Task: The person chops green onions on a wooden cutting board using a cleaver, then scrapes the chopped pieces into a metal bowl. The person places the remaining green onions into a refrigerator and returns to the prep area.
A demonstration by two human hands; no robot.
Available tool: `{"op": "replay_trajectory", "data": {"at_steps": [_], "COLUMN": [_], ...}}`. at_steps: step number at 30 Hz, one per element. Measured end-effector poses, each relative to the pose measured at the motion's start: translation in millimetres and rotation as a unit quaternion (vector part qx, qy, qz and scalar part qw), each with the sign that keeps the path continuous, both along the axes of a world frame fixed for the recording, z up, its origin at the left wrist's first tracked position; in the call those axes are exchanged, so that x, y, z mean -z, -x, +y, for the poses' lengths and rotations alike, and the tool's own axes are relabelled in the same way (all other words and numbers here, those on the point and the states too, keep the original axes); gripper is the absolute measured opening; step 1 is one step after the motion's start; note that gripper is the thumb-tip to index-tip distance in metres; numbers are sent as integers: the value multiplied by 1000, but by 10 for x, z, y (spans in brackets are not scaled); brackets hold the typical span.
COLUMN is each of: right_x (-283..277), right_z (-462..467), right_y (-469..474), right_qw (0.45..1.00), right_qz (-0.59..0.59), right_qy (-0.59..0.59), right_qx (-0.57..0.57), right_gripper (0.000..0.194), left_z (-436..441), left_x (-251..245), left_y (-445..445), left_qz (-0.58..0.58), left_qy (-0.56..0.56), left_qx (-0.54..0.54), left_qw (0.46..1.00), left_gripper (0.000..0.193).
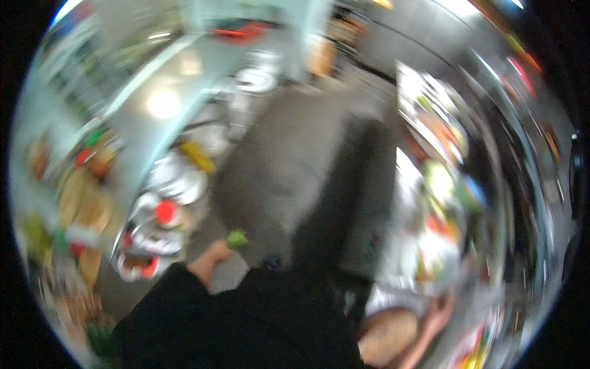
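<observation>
My left hand (pixel 215 256) is closed around a small bunch of something green, likely a leafy vegetable (pixel 237 240); motion blur hides its exact kind. Just below that hand, against my dark clothing, shows a pale grey patch (pixel 230 273) that I cannot identify. Far to the lower right, my right hand (pixel 439 314) is over the counter, beside a round brown wooden board (pixel 391 334). Its fingers are smeared by blur, so whether it holds anything is unclear.
A worktop with trays of colourful food (pixel 440 184) runs along the right. Stacked white dishes (pixel 177 180), a red-topped container (pixel 166 212) and a yellow object (pixel 197 156) line the left. Between them lies a grey floor (pixel 281 152). Metal panels (pixel 415 27) stand at the back.
</observation>
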State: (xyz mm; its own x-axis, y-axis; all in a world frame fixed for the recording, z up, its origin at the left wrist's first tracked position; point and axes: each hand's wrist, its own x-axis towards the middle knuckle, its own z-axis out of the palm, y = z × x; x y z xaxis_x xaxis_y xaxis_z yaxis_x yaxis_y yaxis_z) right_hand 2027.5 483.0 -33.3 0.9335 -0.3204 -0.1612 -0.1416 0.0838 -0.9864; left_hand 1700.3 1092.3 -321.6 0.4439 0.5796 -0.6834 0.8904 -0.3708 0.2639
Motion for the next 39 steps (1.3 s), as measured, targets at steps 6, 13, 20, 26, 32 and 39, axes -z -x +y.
{"op": "replay_trajectory", "data": {"at_steps": [6, 13, 20, 26, 32, 39], "right_x": [547, 882, 1376, 1494, 939, -685], "right_z": [-245, -50, -352, -776, -799, 498], "right_y": [14, 353, 1721, 2742, 2212, 706], "right_qw": [870, 726, 763, 714, 736, 880], "right_qz": [-49, 162, 268, 367, 209, -233], "right_qy": [490, 664, 582, 584, 628, 410], "right_qx": [-23, -77, 86, 119, 141, -53], "right_gripper": [66, 73, 65, 71, 25, 1], "left_z": [173, 543, 741, 332, -73, -669], "left_x": [-478, 243, 475, 30, -205, -618], "left_y": [-729, -347, -537, -1432, -1850, -938], "left_qz": [-137, -60, 31, 12, -105, -42], "left_qy": [122, 150, 181, 116, 49, 97], "left_qx": [-94, 13, 143, 165, 206, 75], "left_qw": [979, 987, 973, 979, 972, 992], "left_gripper": [14, 11, 14, 24, 23, 29]}}
